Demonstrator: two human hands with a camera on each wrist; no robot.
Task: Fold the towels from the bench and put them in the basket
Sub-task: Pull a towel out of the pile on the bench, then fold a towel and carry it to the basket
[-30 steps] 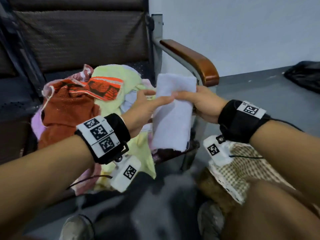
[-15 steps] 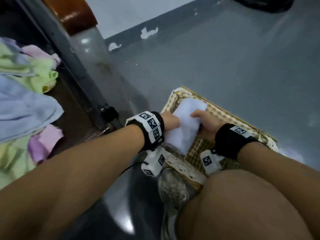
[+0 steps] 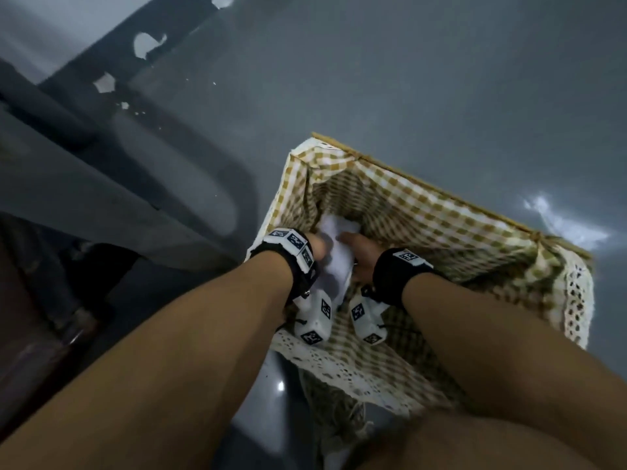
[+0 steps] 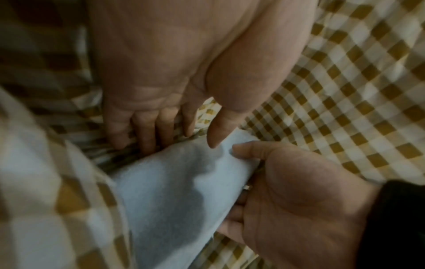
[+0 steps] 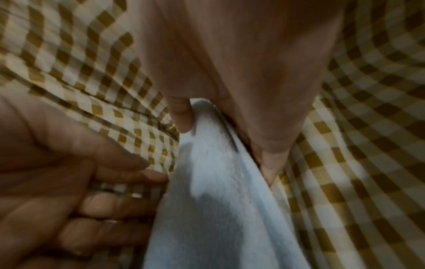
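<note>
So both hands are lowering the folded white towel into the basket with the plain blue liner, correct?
Not quite: the basket liner is brown-and-white checked, not plain blue, as the head view shows. The left hand and right hand do hold the white towel inside it.

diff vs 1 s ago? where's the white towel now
The folded white towel went from in front of the bench down into the checked-lined basket; half a second ago it was at the rim, now it sits deeper against the near-left wall. Unchanged: left hand and right hand hold it from either side, no release.
</note>
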